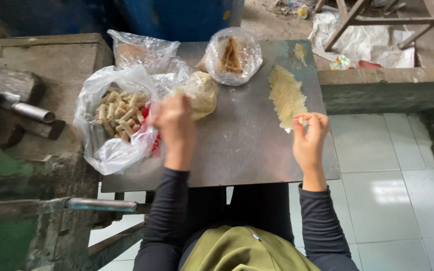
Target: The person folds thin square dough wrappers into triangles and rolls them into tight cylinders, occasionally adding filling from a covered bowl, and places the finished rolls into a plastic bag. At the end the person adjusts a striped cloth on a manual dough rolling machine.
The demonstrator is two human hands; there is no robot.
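Note:
My left hand (173, 123) hovers, blurred, beside a clear plastic bag (107, 150) holding several small rolled pastry pieces (120, 113); whether it holds anything cannot be told. My right hand (309, 136) pinches the near end of a row of thin pale wrapper sheets (286, 94) laid overlapping on the grey metal tabletop (247, 145). A bag of pale shredded filling (203, 93) lies just beyond my left hand. A round clear bag with a brown wedge inside (233, 55) stands at the table's far edge.
Another crumpled clear bag (141, 50) lies at the far left of the table. A concrete ledge (36, 55) with a metal pipe (32, 111) flanks the left side. White floor tiles (393, 190) lie to the right, and a wooden frame (377, 20) stands beyond.

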